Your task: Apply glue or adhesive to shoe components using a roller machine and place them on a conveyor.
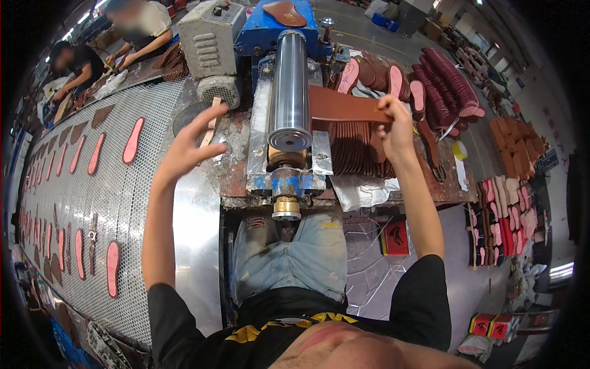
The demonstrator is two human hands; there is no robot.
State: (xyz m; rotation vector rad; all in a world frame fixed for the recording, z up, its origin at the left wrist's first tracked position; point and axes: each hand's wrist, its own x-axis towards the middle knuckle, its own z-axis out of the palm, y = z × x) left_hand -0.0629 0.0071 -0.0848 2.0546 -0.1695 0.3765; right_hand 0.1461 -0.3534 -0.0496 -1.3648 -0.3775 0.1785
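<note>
At the right side of a shiny metal roller (290, 92), my right hand (398, 126) pinches the end of a brown leather insole (344, 106). The insole's other end meets the roller, and whether it goes under it is hidden. My left hand (192, 140) is raised left of the roller with thumb and fingers spread, holding nothing. Behind its fingers a narrow light-coloured strip (212, 126) lies on the bench. A tight row of brown insoles (353, 154) stands on the bench below the piece I hold. Another brown insole (284, 13) rests on the blue machine housing (255, 31).
To the left, a perforated metal conveyor (123, 197) carries spaced pink insoles (133, 141). A grey motor box (209, 40) stands beyond my left hand. Burgundy insole stacks (445, 80) and a yellow tape roll (459, 150) lie right. Two co-workers sit at far left.
</note>
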